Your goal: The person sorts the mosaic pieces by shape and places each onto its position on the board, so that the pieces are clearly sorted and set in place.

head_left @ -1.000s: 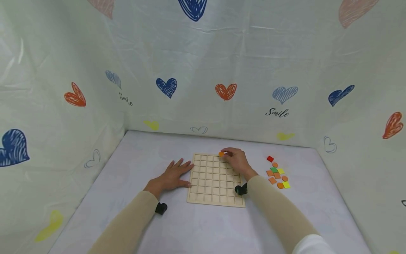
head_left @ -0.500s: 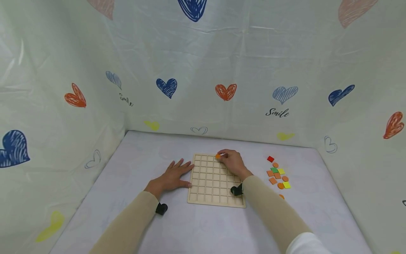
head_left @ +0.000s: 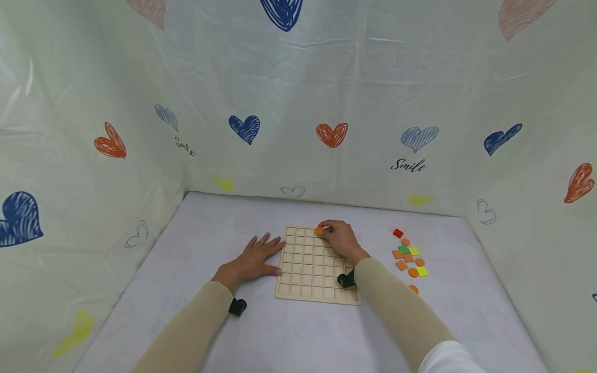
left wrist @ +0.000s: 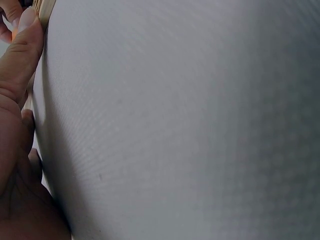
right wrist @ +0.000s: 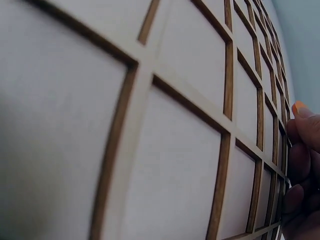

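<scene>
A white cloth printed with hearts (head_left: 298,77) stands behind the worktop's far edge. On the worktop (head_left: 261,336), my wooden grid board (head_left: 306,267) lies in the middle, nearer the far edge than the near one. My left hand (head_left: 252,260) rests flat, fingers spread, thumb and a fingertip at the board's left edge. My right hand (head_left: 342,239) pinches an orange piece (head_left: 319,231) over the board's far row; I can't tell if it touches. Loose coloured tiles (head_left: 408,257) lie between the board and the worktop's right edge, a red square (head_left: 398,233) farthest back.

A heart-printed curtain (head_left: 289,83) hangs behind and beside the white table (head_left: 289,336).
</scene>
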### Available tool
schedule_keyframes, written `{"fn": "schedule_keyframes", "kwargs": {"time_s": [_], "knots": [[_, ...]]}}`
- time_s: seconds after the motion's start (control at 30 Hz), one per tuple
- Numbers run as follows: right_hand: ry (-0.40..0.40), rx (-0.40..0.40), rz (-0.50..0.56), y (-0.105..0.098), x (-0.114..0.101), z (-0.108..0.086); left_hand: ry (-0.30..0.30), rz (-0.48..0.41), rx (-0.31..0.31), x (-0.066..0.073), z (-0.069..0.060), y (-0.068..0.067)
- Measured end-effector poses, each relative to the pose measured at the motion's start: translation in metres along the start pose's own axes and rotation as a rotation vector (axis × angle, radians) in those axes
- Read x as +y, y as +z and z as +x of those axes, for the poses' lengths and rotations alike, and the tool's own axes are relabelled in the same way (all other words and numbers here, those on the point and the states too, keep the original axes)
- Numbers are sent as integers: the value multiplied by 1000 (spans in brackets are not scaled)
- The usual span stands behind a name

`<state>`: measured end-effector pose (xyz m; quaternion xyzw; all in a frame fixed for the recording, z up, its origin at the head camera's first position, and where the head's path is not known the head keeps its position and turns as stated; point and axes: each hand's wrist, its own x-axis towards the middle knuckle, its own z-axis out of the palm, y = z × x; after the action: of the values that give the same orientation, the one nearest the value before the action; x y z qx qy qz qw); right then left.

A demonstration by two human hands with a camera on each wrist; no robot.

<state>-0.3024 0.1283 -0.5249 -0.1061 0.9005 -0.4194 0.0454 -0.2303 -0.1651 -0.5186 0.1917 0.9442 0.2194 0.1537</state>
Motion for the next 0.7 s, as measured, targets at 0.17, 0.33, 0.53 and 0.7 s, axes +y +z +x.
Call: {"fn": "schedule_keyframes", "kwargs": {"time_s": [0.17,0.33,0.53,0.7], "knots": [[-17,-11,11,1,-1,-1,2,-11,0,-1,0,0],[-30,-14,42,4,-8,-5,1,-31,-6,-2,0,1],[-55,-32,56,15,-18,-4,-1,-30,-16,-1,0,-1],[-62,-53,73,26,-30,-2,6,-30,-11,-1,0,-2]]}}
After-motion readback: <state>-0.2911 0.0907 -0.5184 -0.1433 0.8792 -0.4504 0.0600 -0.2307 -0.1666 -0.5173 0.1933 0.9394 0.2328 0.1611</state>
